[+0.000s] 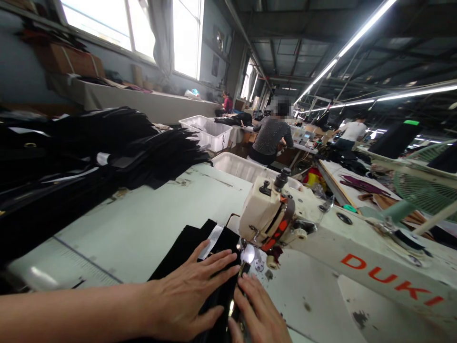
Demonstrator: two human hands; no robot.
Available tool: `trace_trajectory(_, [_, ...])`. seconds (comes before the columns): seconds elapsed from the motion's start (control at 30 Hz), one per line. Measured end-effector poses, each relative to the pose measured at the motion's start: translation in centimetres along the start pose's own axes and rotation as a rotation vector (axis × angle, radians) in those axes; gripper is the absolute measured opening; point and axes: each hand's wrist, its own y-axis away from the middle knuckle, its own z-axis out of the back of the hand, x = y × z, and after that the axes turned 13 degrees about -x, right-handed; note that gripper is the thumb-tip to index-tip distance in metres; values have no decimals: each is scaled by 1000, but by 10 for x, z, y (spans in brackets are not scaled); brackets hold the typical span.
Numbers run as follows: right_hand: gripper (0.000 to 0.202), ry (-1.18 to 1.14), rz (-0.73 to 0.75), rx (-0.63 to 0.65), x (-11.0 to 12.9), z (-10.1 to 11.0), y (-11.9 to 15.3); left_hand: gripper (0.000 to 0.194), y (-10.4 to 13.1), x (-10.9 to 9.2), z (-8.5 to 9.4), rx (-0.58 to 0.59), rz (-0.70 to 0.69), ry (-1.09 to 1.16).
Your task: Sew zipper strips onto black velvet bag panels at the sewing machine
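A piece of black fabric (185,252) lies under the head of a sewing machine (266,209), with a white strip (213,240) on top of it. Along its right edge runs a narrow shiny metallic strip (231,307), perhaps a zipper. My left hand (189,290) rests flat on the fabric, fingers spread and pointing toward the lit needle area. Just to its right, my right hand (260,309) lies along the fabric's edge beside the shiny strip, fingers stretched forward and slightly bent. My hands partly cover the fabric, and its lower part is hidden.
A large heap of black fabric pieces (143,147) covers the table's left side. Printed ruler marks (85,259) run along the tabletop. White plastic bins (235,164) stand beyond it. A person (273,138) sits ahead at another workstation; a green fan (424,181) stands at right.
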Motion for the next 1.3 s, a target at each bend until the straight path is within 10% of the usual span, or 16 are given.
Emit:
trace_trajectory(0.4, [39, -5, -191, -35, -8, 2, -4, 75, -11, -9, 9, 21, 14, -6])
trace_trajectory(1.3, [43, 160, -116, 51, -20, -14, -11, 67, -23, 11, -4, -110, -76, 15])
